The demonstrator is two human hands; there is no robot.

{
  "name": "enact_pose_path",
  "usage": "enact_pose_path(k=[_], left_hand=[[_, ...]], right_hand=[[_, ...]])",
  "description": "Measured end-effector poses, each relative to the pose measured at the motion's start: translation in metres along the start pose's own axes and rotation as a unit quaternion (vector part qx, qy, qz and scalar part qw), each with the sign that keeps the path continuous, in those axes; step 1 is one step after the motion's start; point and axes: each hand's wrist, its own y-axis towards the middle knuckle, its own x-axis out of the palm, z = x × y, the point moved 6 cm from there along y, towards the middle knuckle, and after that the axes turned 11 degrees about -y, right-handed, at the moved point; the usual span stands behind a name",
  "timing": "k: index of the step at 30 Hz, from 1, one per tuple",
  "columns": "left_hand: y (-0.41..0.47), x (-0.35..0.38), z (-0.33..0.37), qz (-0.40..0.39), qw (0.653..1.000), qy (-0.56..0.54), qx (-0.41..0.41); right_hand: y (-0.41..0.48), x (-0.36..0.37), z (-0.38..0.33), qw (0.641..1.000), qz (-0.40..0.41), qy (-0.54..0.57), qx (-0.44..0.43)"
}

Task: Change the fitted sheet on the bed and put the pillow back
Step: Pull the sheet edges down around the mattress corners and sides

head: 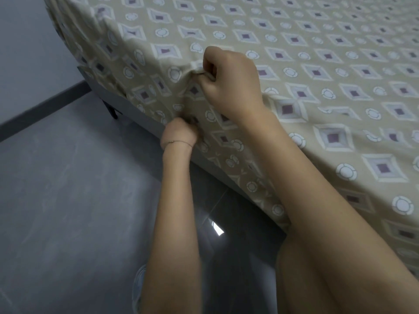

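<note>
while i was working the near side of the bed, i had the right hand (229,80) pinching a fold of the fitted sheet (306,71) right at the top edge, and the left hand (179,132) fisted round the fabric lower down, just above the grey bed base (145,116). sheet covered the whole top and was bunched up where i gripped it. my worry: an uneven tug would probably pop a far corner loose. pillow wasn't in view.

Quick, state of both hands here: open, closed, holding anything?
The left hand is closed, gripping the sheet low on the bed's side.
The right hand is closed, pinching a fold of the sheet at the bed's top edge.
</note>
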Motion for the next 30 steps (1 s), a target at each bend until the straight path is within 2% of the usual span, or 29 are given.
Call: enact_pose_path(k=[2,3,5,7,9,11,14,17,20,25,26,27,29,30], left_hand=[[-0.013,-0.019,0.009,0.116,0.988,-0.037,0.099],[-0.023,-0.027,0.016,0.158,0.969,-0.088,0.169],[-0.038,-0.034,0.023,0.168,0.918,-0.209,0.293],[-0.052,-0.039,0.030,0.152,0.880,-0.252,0.372],[-0.072,-0.045,0.044,0.180,0.852,-0.203,0.448],[-0.084,-0.046,0.063,0.213,0.821,-0.097,0.520],[-0.087,-0.040,0.093,0.176,0.756,0.028,0.630],[-0.086,-0.029,0.113,0.123,0.683,0.060,0.718],[-0.082,-0.023,0.126,0.098,0.644,0.062,0.756],[-0.088,-0.029,0.117,0.066,0.535,0.086,0.838],[-0.090,-0.030,0.109,0.069,0.527,0.082,0.843],[-0.090,-0.031,0.100,0.082,0.535,0.075,0.838],[-0.089,-0.029,0.079,0.134,0.583,0.057,0.799],[-0.089,-0.025,0.066,0.152,0.605,0.051,0.780]], right_hand=[[-0.005,-0.002,-0.002,0.999,-0.039,0.005,-0.015],[-0.010,-0.006,-0.002,0.998,-0.049,0.014,-0.025],[-0.025,-0.017,-0.005,0.998,-0.034,0.013,-0.047],[-0.046,-0.033,-0.007,0.998,0.021,-0.013,-0.059],[-0.066,-0.046,0.001,0.997,0.050,-0.048,-0.044],[-0.082,-0.051,0.023,0.996,0.019,-0.092,-0.004],[-0.095,-0.056,0.052,0.997,-0.023,-0.062,0.037],[-0.090,-0.054,0.052,0.997,-0.039,-0.056,0.026],[-0.086,-0.049,0.046,0.996,-0.032,-0.078,0.026],[-0.117,-0.059,0.047,0.985,0.092,-0.142,-0.020],[-0.125,-0.062,0.044,0.980,0.128,-0.142,-0.047],[-0.134,-0.063,0.040,0.974,0.160,-0.140,-0.075],[-0.151,-0.056,0.030,0.968,0.172,-0.130,-0.125],[-0.159,-0.047,0.026,0.974,0.141,-0.119,-0.132]])
